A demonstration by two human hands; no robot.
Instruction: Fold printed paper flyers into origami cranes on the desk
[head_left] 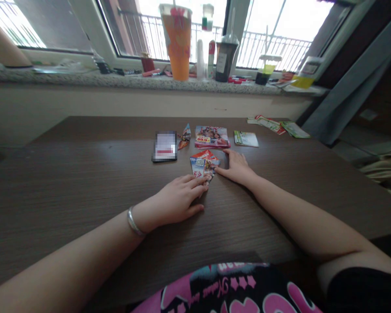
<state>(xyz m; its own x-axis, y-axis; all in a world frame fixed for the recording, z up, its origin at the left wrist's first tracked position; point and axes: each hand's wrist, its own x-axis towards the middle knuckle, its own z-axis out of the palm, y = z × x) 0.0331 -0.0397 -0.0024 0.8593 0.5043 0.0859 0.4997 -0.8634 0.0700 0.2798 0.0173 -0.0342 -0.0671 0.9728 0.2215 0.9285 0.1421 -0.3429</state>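
Note:
A printed paper sheet (200,164), partly folded with a red point at its far end, lies on the table in front of me. The fingers of my left hand (179,198) rest flat on its near edge, stretched out. My right hand (237,167) lies at the sheet's right side, thumb touching the edge and fingers apart. Just beyond are a small folded paper piece (184,137) and a stack of colourful flyers (211,136). Left of them lies a dark-edged device with a blurred screen (165,146).
A small stack of green-white cards (246,138) lies right of the flyers, with more loose leaflets (295,129) at the far right. On the windowsill (117,79) stand a tall orange drink cup (177,43), a dark drink cup (226,58) and several small items.

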